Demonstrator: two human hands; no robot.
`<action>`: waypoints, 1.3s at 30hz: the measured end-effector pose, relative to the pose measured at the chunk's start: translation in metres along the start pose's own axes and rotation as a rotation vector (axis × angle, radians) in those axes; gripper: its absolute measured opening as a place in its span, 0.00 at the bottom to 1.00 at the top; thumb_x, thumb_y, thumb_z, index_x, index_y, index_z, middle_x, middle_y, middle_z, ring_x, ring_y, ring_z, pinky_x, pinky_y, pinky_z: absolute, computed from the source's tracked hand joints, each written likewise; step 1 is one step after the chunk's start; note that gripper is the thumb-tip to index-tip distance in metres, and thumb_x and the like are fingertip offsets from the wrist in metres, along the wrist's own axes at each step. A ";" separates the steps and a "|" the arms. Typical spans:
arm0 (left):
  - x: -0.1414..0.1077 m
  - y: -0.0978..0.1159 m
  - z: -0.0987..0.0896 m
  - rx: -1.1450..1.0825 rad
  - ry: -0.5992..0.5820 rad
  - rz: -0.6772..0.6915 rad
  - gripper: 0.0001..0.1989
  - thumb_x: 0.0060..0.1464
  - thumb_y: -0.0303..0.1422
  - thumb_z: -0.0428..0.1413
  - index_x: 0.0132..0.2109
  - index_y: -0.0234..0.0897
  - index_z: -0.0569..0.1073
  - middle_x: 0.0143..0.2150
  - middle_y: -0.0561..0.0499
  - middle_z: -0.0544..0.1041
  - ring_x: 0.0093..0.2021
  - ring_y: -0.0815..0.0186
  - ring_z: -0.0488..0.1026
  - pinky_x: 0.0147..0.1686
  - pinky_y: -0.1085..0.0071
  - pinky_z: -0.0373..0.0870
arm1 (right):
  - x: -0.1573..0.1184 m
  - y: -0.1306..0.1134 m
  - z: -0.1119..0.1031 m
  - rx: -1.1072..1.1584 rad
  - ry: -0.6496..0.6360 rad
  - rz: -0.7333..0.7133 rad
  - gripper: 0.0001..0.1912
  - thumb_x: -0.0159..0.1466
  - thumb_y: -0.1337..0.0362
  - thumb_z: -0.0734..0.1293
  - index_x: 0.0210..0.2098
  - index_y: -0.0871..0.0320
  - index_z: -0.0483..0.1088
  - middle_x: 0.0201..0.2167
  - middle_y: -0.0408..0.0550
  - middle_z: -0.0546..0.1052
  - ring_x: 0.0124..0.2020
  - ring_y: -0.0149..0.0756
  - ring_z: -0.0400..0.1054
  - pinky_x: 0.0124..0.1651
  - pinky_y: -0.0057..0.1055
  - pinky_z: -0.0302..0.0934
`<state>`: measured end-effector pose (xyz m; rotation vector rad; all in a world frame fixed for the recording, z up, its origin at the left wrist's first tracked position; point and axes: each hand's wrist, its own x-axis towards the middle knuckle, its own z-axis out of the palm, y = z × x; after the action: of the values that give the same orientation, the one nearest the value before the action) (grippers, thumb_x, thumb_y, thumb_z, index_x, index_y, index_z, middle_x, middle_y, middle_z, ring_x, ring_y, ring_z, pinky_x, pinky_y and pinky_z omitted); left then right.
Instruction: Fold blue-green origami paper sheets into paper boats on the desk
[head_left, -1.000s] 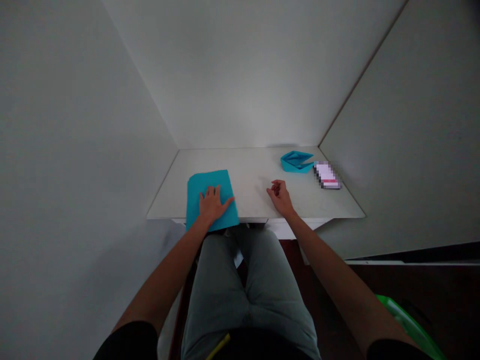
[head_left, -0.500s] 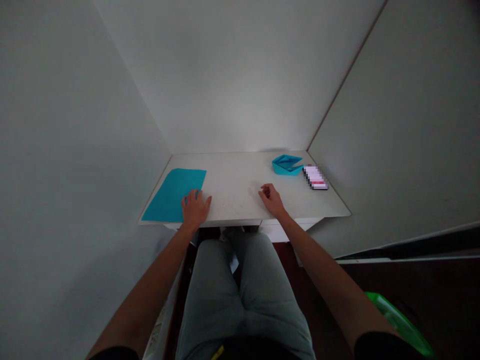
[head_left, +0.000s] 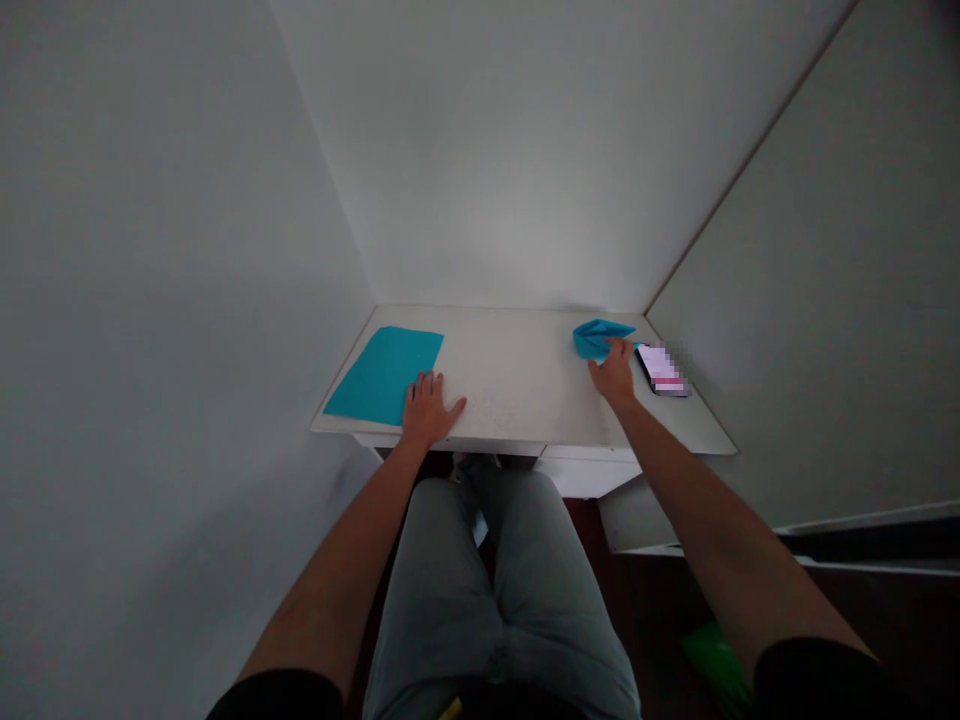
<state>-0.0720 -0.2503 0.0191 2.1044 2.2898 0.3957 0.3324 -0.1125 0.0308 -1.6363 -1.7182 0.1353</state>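
Observation:
A flat blue sheet of paper (head_left: 386, 375) lies at the left of the white table (head_left: 517, 385). My left hand (head_left: 430, 410) rests with fingers spread over the sheet's right edge and the tabletop. At the back right sits a folded blue paper boat (head_left: 594, 338). My right hand (head_left: 615, 372) is at the boat's front side, thumb and fingers apart around its near edge; the fingertips partly cover it. Whether they press on the paper is too small to tell.
A phone (head_left: 662, 371) with a lit, blurred screen lies just right of the boat. Walls enclose the table at the back, left and right. Something green (head_left: 716, 660) is on the dark floor at the lower right.
My right hand has moved right and away from me, from the bare tabletop to the boat, and its fingers have opened. My left hand stays by the sheet. The view has shifted.

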 end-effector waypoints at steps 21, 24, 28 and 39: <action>-0.009 0.004 -0.009 -0.074 0.167 0.065 0.28 0.68 0.45 0.54 0.69 0.36 0.69 0.74 0.36 0.69 0.80 0.46 0.52 0.75 0.44 0.50 | -0.058 -0.048 0.031 0.158 -0.267 -0.280 0.12 0.69 0.68 0.63 0.46 0.56 0.77 0.50 0.57 0.78 0.53 0.48 0.73 0.61 0.44 0.68; -0.010 0.009 -0.012 -0.088 0.198 0.103 0.25 0.70 0.43 0.54 0.68 0.37 0.70 0.71 0.35 0.71 0.75 0.44 0.61 0.73 0.44 0.54 | -0.084 -0.069 0.045 0.358 -0.274 -0.348 0.13 0.73 0.63 0.59 0.43 0.54 0.77 0.46 0.54 0.78 0.52 0.47 0.73 0.62 0.46 0.67; -0.004 0.034 -0.009 -0.250 0.142 0.192 0.21 0.72 0.43 0.53 0.64 0.38 0.73 0.60 0.37 0.79 0.64 0.48 0.72 0.66 0.50 0.63 | -0.095 -0.083 0.043 0.477 -0.360 -0.380 0.14 0.75 0.58 0.60 0.43 0.53 0.77 0.45 0.52 0.79 0.49 0.45 0.73 0.59 0.45 0.67; 0.023 0.092 0.009 -0.585 -0.092 0.095 0.08 0.67 0.41 0.60 0.46 0.43 0.80 0.38 0.50 0.84 0.40 0.60 0.81 0.44 0.66 0.71 | -0.097 -0.086 0.035 0.546 -0.480 -0.279 0.11 0.71 0.56 0.65 0.49 0.52 0.74 0.44 0.49 0.80 0.37 0.40 0.72 0.43 0.38 0.67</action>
<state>0.0173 -0.2196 0.0317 1.8782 1.7385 0.8302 0.2325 -0.2004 0.0106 -0.9974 -2.0065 0.8383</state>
